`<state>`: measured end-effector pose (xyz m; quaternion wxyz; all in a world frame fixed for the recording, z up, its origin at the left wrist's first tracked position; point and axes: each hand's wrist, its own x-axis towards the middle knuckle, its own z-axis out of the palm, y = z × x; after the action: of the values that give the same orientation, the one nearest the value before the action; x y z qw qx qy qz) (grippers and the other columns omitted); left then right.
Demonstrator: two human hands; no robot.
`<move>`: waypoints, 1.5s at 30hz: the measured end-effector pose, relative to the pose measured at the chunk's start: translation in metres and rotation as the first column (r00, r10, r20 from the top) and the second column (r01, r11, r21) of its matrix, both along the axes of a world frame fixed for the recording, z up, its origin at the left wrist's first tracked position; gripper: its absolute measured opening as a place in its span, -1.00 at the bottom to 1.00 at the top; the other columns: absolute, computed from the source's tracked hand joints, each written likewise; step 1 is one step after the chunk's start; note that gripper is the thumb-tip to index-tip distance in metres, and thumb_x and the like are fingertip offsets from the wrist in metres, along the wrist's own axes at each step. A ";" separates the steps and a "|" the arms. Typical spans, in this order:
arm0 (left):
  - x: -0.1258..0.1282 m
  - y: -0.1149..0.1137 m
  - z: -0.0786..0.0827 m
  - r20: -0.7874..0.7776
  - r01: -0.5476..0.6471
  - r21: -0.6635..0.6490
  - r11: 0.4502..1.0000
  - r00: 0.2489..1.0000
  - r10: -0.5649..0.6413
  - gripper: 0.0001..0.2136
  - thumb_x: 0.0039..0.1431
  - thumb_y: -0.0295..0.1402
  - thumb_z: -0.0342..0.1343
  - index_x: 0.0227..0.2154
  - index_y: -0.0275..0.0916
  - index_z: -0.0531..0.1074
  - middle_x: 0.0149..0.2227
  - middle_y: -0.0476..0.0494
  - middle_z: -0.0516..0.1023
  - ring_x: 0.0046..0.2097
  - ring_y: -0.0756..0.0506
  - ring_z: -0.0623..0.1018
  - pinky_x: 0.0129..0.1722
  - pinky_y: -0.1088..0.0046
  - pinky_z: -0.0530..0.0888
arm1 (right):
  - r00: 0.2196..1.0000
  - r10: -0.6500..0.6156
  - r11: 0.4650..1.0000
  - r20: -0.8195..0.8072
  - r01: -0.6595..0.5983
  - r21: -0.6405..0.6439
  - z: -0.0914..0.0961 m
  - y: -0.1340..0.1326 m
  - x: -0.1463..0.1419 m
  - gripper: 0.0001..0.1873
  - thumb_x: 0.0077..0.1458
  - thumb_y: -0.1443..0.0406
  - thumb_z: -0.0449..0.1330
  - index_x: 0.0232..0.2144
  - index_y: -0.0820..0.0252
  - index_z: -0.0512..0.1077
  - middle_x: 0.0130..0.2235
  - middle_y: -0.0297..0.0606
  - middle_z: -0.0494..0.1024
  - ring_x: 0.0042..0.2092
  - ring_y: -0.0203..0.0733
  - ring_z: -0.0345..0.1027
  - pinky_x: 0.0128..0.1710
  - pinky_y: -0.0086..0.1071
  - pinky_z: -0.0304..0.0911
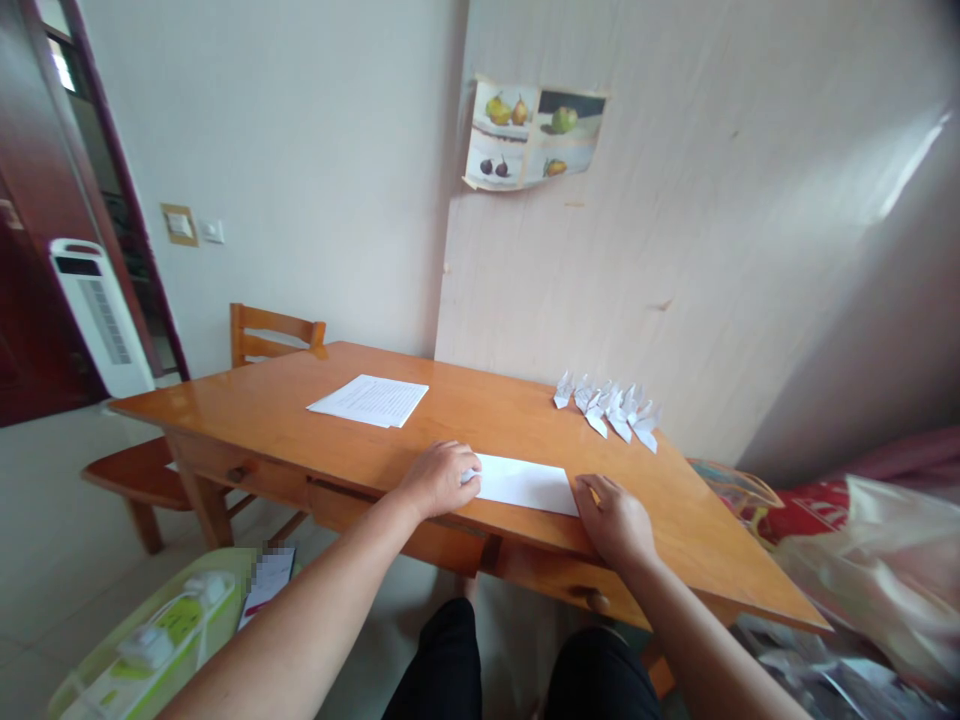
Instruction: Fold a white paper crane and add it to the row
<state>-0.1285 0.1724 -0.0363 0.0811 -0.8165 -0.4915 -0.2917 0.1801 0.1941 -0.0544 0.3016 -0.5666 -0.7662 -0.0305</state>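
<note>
A strip-shaped sheet of white paper [525,485], seemingly folded, lies flat near the front edge of the wooden table. At its left end, my left hand [442,478] has its fingers curled over the paper, and a bit of white shows by the fingertips. The opposite end is pinched by my right hand [616,520], with thumb and forefinger at the paper's edge. Farther back on the right stand several folded white paper figures [611,408], close together. To the left lies a stack of printed paper sheets [369,400].
The wooden table [247,400] has drawers below its front edge. A wooden chair [277,325] is at its far left side. A green bin [232,580] holding a power strip sits on the floor at lower left. Bags [862,560] crowd the right side.
</note>
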 end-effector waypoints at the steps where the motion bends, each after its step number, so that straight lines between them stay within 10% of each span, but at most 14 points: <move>1: 0.001 -0.001 0.000 0.000 0.001 0.002 1.000 1.000 -0.001 -0.86 0.06 -0.44 0.14 -0.33 -0.20 0.59 -0.31 -0.14 0.62 -0.24 -0.16 0.57 -0.16 0.31 0.46 | 1.000 0.004 1.000 0.006 -0.004 0.003 0.001 -0.001 -0.001 -0.66 0.31 0.19 -0.02 -0.20 0.05 0.55 -0.16 -0.23 0.64 -0.12 -0.08 0.51 -0.22 -0.35 0.29; 11: 0.017 -0.037 -0.014 -0.032 0.148 -0.033 0.988 0.988 -0.149 -0.68 0.30 -0.15 0.10 0.01 -0.17 0.53 0.09 -0.21 0.58 0.14 -0.20 0.52 0.21 0.09 0.31 | 0.999 0.016 0.999 0.042 -0.018 0.036 0.005 -0.003 -0.007 -0.69 0.32 0.24 -0.02 -0.26 0.11 0.53 -0.23 -0.21 0.62 -0.15 -0.11 0.48 -0.23 -0.36 0.22; 21: 0.012 -0.067 -0.028 -0.044 0.135 0.083 0.987 0.990 -0.131 -0.77 0.33 -0.45 0.01 -0.04 -0.10 0.48 -0.01 -0.11 0.62 0.09 -0.14 0.55 0.32 -0.04 0.13 | 0.997 0.065 0.994 0.028 -0.067 0.081 0.007 -0.002 -0.013 -0.71 0.30 0.28 0.00 -0.27 0.09 0.53 -0.26 -0.22 0.62 -0.16 -0.13 0.48 -0.23 -0.38 0.25; 33: 0.027 -0.072 0.038 -0.095 -0.011 0.223 0.975 0.995 0.033 -0.82 0.32 -0.45 -0.01 -0.32 -0.14 0.48 -0.37 -0.03 0.58 -0.23 -0.09 0.53 0.34 -0.11 -0.04 | 0.935 0.253 0.931 -0.248 -0.166 0.324 0.027 -0.027 -0.021 -0.77 0.28 0.24 0.04 -0.12 0.10 0.46 -0.07 -0.13 0.58 0.03 -0.05 0.43 0.07 -0.19 0.30; 38: 0.037 -0.082 0.064 -0.120 -0.036 0.218 0.975 0.991 0.063 -0.79 0.34 -0.39 -0.02 -0.38 -0.14 0.48 -0.40 -0.03 0.55 -0.23 -0.12 0.50 0.34 -0.17 -0.10 | 0.885 0.464 0.839 -0.030 -0.429 0.335 0.057 -0.058 -0.053 -0.77 0.22 0.28 0.15 -0.08 0.06 0.48 0.00 -0.15 0.55 0.10 0.03 0.34 0.22 0.05 0.10; 45: 0.045 -0.096 0.075 -0.130 -0.053 0.159 0.986 0.989 0.074 -0.83 0.30 -0.39 0.04 -0.39 -0.12 0.49 -0.42 -0.02 0.54 -0.23 -0.15 0.48 0.32 -0.22 -0.11 | 0.883 0.470 0.859 -0.002 -0.457 0.231 0.066 -0.074 -0.068 -0.87 0.22 0.34 0.15 -0.26 0.03 0.49 -0.23 -0.30 0.61 -0.14 -0.10 0.41 0.26 0.11 -0.10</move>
<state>-0.0839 0.0763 0.0384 0.1868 -0.8095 -0.4865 -0.2703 0.1120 0.1199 0.0116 0.3841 -0.3285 -0.8624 -0.0268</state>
